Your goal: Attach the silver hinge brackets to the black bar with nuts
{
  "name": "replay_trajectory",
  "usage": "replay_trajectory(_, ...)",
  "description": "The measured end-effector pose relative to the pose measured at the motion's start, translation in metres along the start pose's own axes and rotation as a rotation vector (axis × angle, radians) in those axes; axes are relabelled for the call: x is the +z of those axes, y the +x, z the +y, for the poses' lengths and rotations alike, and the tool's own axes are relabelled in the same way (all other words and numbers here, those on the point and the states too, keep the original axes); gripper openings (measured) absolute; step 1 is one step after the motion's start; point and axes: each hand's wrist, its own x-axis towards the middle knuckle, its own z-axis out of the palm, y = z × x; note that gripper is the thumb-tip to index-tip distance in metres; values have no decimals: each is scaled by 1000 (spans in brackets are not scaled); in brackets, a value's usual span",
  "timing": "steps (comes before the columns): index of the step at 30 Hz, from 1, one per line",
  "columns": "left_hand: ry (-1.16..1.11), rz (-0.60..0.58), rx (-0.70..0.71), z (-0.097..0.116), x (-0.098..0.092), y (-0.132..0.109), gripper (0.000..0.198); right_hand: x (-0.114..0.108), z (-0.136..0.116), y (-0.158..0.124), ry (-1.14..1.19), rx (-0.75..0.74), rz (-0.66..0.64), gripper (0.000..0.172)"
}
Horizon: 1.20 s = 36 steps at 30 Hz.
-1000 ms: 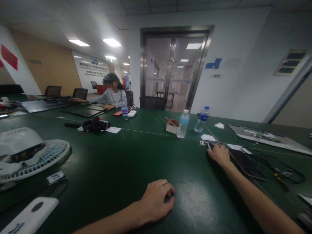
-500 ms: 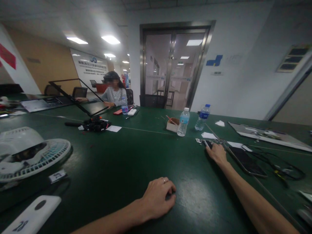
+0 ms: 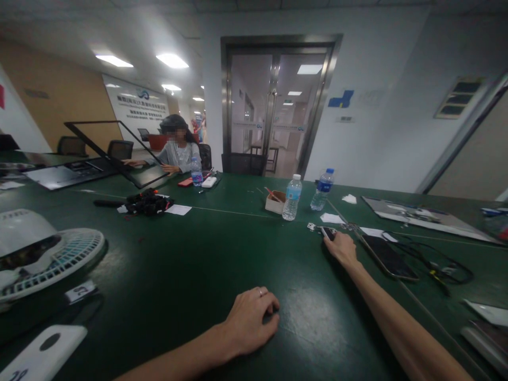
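My left hand [image 3: 253,321] rests on the green table [image 3: 206,259], loosely curled, with a ring on one finger. A gap shows between its thumb and fingers, and nothing is in it. Farther forward and to the right, my right hand [image 3: 342,247] is closed over the near end of a small dark, flat phone-like device [image 3: 328,232] with a light edge. The hand hides part of it. Small metal pieces [image 3: 311,226] lie just left of the device. To the right of that hand is a dark smartphone [image 3: 388,256], lying flat beside a black cable [image 3: 434,259].
Two water bottles [image 3: 292,198] and a small box [image 3: 274,202] stand ahead. A white fan [image 3: 85,246] and a white numbered device [image 3: 47,352] are at left. Black gear [image 3: 146,203] lies beyond. A person [image 3: 178,145] sits across the table by a black frame [image 3: 99,145].
The view has turned slightly right, so most things appear farther left. Both hands keep nearly the same pose, the right one still on the device.
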Motion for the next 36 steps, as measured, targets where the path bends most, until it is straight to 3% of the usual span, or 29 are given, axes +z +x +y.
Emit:
replay_trajectory(19,3,-11,5,1,-1,-1,16,-10,-10,-16,30,-5,63,38)
replay_trajectory(26,-17,-20,1,3,-4,-1,17,-6,-8,-18,-56,-207,278,31)
replay_trajectory(36,-16,-32,7,3,-6,-1,18,-1,6,-7,-87,-340,309,33)
